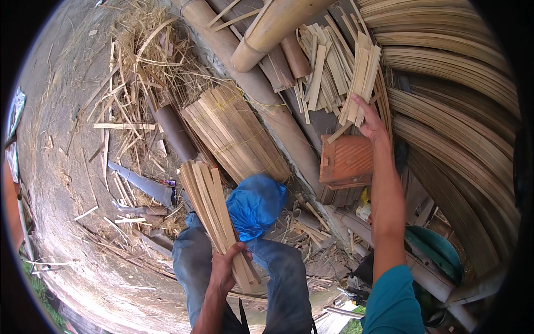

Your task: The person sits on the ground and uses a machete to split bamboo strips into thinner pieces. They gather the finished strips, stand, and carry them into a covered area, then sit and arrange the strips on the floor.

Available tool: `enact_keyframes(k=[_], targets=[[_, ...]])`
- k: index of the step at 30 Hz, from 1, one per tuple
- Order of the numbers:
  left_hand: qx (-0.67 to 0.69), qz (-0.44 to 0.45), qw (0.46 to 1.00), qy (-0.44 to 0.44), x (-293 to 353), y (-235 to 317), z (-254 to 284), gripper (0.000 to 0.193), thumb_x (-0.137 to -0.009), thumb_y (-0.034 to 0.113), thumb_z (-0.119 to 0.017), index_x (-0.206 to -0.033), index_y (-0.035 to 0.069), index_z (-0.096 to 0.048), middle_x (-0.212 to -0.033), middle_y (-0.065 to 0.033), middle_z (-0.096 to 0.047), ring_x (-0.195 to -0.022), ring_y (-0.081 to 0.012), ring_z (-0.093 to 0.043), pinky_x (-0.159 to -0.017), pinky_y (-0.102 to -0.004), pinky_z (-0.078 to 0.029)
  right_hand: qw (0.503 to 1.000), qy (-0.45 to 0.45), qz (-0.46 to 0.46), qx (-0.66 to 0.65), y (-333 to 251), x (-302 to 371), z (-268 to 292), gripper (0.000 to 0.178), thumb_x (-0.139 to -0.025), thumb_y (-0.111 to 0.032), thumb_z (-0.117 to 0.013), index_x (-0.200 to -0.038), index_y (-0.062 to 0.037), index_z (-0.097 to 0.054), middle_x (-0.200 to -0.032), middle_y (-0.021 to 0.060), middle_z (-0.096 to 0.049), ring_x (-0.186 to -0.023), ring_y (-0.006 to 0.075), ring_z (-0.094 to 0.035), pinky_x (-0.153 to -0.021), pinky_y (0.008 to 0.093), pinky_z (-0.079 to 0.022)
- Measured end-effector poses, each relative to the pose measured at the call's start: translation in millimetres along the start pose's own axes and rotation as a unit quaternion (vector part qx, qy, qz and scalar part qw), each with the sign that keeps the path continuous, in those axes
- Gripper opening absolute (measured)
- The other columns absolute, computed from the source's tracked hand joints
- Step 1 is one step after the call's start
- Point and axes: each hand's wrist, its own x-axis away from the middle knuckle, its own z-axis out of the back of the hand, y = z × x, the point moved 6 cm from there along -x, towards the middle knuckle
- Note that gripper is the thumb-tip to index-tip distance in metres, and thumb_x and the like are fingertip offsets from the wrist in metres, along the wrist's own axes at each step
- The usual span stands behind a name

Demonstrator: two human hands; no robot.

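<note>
The left hand [228, 266] had its grip wrapped around the lower end of a long strip bundle [211, 206] at seven o'clock; the right hand [371, 119] grasped shorter strips [362, 69] between one and two o'clock. Both looked light yet springy, likely best held mid-length against splaying.

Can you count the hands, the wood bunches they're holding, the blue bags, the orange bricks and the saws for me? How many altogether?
Hands: 2 (left hand, right hand)
Held wood bunches: 2 (left bunch, right bunch)
Blue bag: 1
Orange brick: 1
Saw: 1
Total: 7
</note>
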Motion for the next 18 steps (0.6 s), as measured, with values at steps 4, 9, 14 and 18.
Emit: enact_keyframes(k=[4, 9, 14, 18], targets=[[-0.003, -0.001, 1.0, -0.002, -1.0, -0.4, -0.4, 0.039, -0.087, 0.007, -0.074, -0.119, 0.002, -0.052, -0.087, -0.0089, -0.063, -0.073, -0.0228, -0.067, -0.066, -0.0367, -0.058, 0.988, -0.081, -0.01, -0.131, 20.0, 14.1, 6.1, 0.053, -0.097, -0.034, -0.071, -0.135, -0.0027, -0.051, -0.118, 0.0127, -0.061, -0.09, 0.0198, -0.068, -0.078, 0.0358, -0.06], [-0.022, -0.003, 1.0, -0.002, -1.6, -1.8, 2.1, 0.043, -0.087, 0.008, -0.074, -0.122, 0.002, -0.051, -0.088, -0.0088, -0.063, -0.073, -0.0227, -0.068, -0.065, -0.0365, -0.058, 0.97, -0.164, -0.006, -0.182, 38.1, 45.3, -19.3, 0.055, -0.097, -0.036, -0.071, -0.135, -0.0018, -0.051, -0.12, 0.0117, -0.059, -0.088, 0.017, -0.065, -0.077, 0.0331, -0.059], [-0.042, 0.002, 0.999, -0.01, -2.7, -7.1, 9.6, 0.047, -0.086, 0.011, -0.075, -0.125, 0.003, -0.049, -0.089, -0.0085, -0.062, -0.073, -0.0222, -0.068, -0.063, -0.0364, -0.059, 0.971, -0.137, -0.025, -0.195, 37.9, 73.1, -51.4, 0.05, -0.092, -0.03, -0.077, -0.128, -0.0012, -0.056, -0.111, 0.0102, -0.064, -0.089, 0.0197, -0.068, -0.081, 0.0362, -0.059], [-0.054, 0.001, 0.999, -0.009, -1.3, -11.4, 19.2, 0.044, -0.086, 0.011, -0.075, -0.121, 0.003, -0.05, -0.088, -0.0086, -0.061, -0.073, -0.0221, -0.068, -0.064, -0.0365, -0.059, 0.998, -0.031, -0.022, -0.059, 29.7, 89.9, -64.0, 0.064, -0.087, -0.029, -0.083, -0.134, 0.001, -0.052, -0.116, 0.0092, -0.062, -0.099, 0.0184, -0.066, -0.088, 0.035, -0.056]])
